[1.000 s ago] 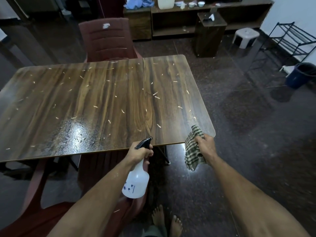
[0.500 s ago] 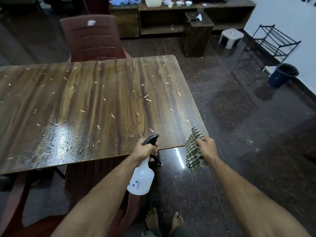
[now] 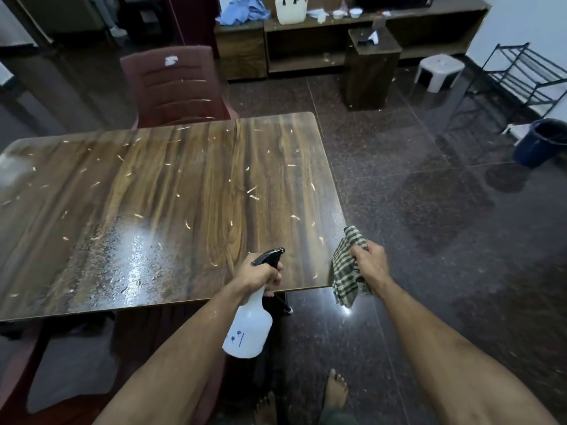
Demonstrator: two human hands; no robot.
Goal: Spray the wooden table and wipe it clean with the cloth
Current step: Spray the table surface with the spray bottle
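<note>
Left hand (image 3: 259, 276) grips the neck of the spray bottle (image 3: 248, 328), fingers wrapped round the black trigger head (image 3: 269, 256); the white body hangs below the hand, past the near edge of the wooden table (image 3: 171, 191), nozzle pointing out over the top. Right hand (image 3: 369, 262) is clenched round a bunched checked cloth (image 3: 345, 271); the cloth sticks up above the fist and hangs below it, right at the table's near right corner, just beside the left hand. Can't tell whether the cloth touches the tabletop. Ahead and to the left of the left hand: a wet, speckled, shiny patch on the wood. Pale debris flecks (image 3: 253, 189) are scattered across the top ahead of both hands. Beyond the table, well ahead of the hands, a dark red chair (image 3: 175, 87). Far to the right of the right hand, a blue bin (image 3: 541, 142) on the dark floor. Bare feet (image 3: 336, 391) below, between the forearms.
</note>
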